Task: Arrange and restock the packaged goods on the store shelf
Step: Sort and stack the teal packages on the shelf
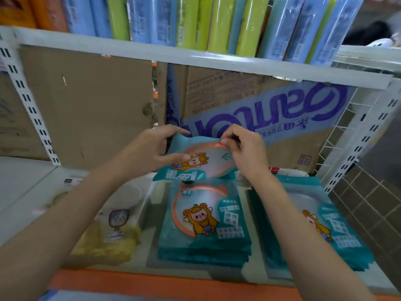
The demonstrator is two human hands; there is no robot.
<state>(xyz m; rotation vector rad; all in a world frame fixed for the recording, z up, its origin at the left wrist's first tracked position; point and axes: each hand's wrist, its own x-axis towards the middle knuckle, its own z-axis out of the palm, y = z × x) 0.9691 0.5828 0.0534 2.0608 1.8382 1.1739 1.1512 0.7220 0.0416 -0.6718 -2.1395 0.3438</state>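
**Q:** Which item is being handled, and where is it?

**A:** A flat teal packet (213,164) of glossy film. It has a round translucent window rimmed in orange and a printed cartoon figure in a yellow hood. It is held in the air over the rear of the lower shelf (26,187), just above and behind the middle stack (204,227) of matching packets.

**Q:** How do the hands hold it?

**A:** The left hand (156,146) grips the packet's left side, with the thumb laid across the front face and the fingers bent round the upper edge. The right hand (247,153) pinches the top edge between the thumb and curled fingertips.

**Q:** What else does the shelf carry?

**A:** A right stack (342,233) of the same teal packets lies flat, partly crossed by the right forearm. To the left of the middle stack sits a soft, crinkled yellow packet (108,246) with a pale label. The shelf board is smooth and white, with an orange front strip (152,283).

**Q:** And the surroundings?

**A:** Matte brown cardboard (86,105) lines the back, and one sheet (271,109) bears blue lettering printed upside down. A white wire grid (347,137) closes the right side. On the upper shelf (152,52) stand upright blue and lime-green packs (221,22) in shiny wrap.
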